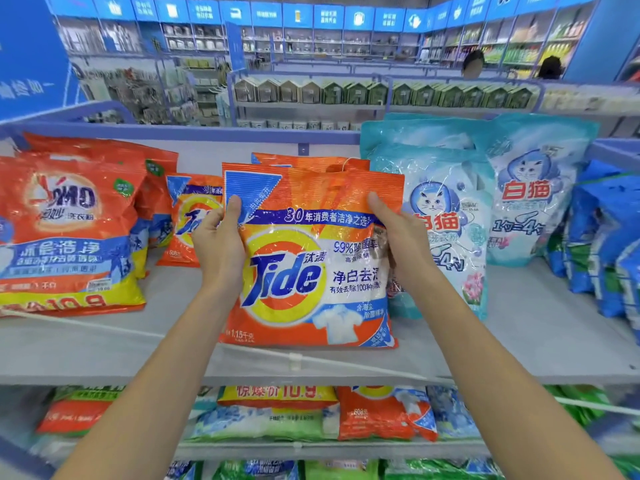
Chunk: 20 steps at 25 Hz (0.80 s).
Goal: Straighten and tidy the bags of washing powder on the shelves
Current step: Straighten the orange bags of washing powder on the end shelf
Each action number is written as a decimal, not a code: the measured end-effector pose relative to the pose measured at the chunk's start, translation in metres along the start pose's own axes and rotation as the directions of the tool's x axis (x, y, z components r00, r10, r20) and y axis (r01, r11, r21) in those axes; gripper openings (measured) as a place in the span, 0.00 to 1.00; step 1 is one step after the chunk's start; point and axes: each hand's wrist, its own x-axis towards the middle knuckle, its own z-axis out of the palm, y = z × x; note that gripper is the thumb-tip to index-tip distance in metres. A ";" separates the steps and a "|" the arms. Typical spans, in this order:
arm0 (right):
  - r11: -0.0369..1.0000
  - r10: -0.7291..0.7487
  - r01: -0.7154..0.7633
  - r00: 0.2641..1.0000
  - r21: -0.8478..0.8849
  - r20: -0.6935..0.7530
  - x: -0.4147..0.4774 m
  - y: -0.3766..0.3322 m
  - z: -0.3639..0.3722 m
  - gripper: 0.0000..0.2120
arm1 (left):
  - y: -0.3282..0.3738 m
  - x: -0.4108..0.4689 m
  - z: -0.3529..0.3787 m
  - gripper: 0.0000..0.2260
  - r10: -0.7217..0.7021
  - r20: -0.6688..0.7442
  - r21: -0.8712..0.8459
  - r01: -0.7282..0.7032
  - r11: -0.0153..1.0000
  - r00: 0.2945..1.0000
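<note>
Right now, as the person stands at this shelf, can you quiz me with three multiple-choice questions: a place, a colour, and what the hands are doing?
1. What stands just right of the big Tide bag?
A. cardboard boxes
B. pale blue cat bags
C. glass jars

2. The big Tide bag is mainly:
A. green
B. black
C. orange

3. The big Tide bag is:
A. gripped by the left hand and right hand
B. gripped by one hand
C. untouched

Answers:
1 B, they stand beside its right edge.
2 C, orange surrounds the logo.
3 A, a thumb lies over each upper side.
</note>
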 end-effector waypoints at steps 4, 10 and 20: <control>0.934 -0.023 0.073 0.989 -0.350 0.144 -0.040 0.030 -0.023 0.25 | 0.003 -0.028 -0.010 0.08 -0.020 0.122 0.168 0.000 0.986 0.992; 0.928 -0.087 0.103 0.994 -0.359 0.059 -0.055 0.050 -0.008 0.20 | -0.024 -0.052 -0.024 0.57 -0.025 0.288 0.468 -0.118 0.876 0.957; 0.844 -0.313 0.185 0.932 -0.504 -0.182 -0.044 0.024 -0.110 0.15 | -0.017 -0.131 0.032 0.27 0.489 0.235 0.583 -0.524 0.620 0.840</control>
